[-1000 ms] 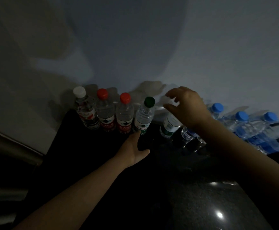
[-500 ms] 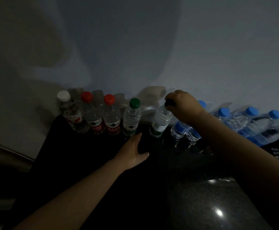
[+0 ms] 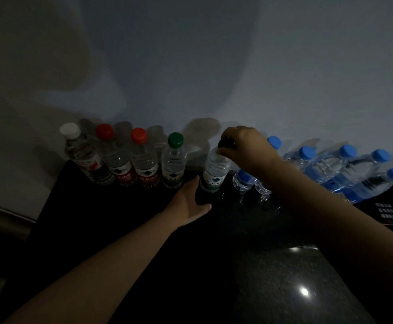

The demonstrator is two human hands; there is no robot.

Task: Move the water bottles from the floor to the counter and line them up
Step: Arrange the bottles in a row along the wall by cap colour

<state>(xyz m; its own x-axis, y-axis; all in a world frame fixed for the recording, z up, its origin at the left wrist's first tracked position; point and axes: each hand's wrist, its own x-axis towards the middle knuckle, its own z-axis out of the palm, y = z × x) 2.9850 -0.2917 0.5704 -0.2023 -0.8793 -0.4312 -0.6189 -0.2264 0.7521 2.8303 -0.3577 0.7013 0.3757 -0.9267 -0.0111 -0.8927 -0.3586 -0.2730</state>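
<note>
Directly beneath the right hand, a green-labelled bottle stands on the dark table, its dark cap pinched from above by the curled fingers, which are closed on the bottle's top. Its long axis runs near vertical, cap tipped slightly toward the wall, base on the table just beyond the left hand. That left hand lies low and loosely spread, fingertips close to the bottle's foot; whether they touch it cannot be told in the dim light. To the left of both hands, four bottles already stand in a row against the wall, the nearest a green-capped bottle, with a gap between it and the held one. Beyond the right hand's wrist, blue-capped bottles cluster. Closing that gap leftward looks to be the move ahead, and the right hand is placed to make it.
</note>
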